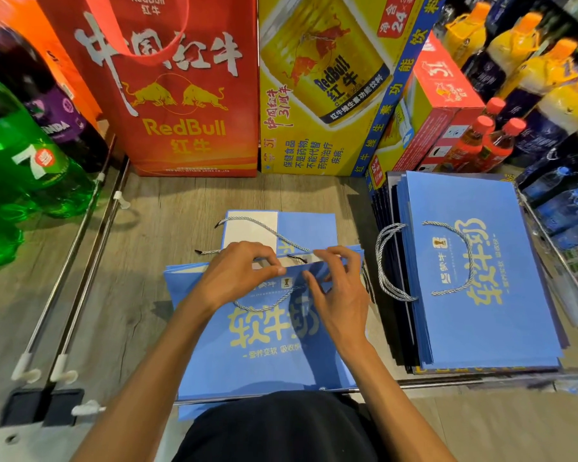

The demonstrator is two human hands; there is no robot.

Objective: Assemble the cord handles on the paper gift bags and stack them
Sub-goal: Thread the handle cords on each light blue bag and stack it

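Working outward from the near edge, I find the blue gift bag (271,355) lying flat just in front of the person's lap, its mouth pointing away. One cord handle (271,303) already loops across its printed front. The left hand (237,278) pinches the top rim between thumb and curled fingers. The right hand (342,295) curls its fingers over the same rim close by. A black cord tip (297,260) shows between them, and I cannot tell whether either hand holds it. I judge the paper light, stiff along its folded rim but quick to crease, so the rim is the place to hold. The cord looks limp, best taken by its hard tip. Beyond lies another flat bag (311,228) carrying loose cords (264,230). To the right rests the stack of finished bags (481,328). Farthest stand a red Red Bull bag (187,128) and a yellow Red Bull carton (314,135).
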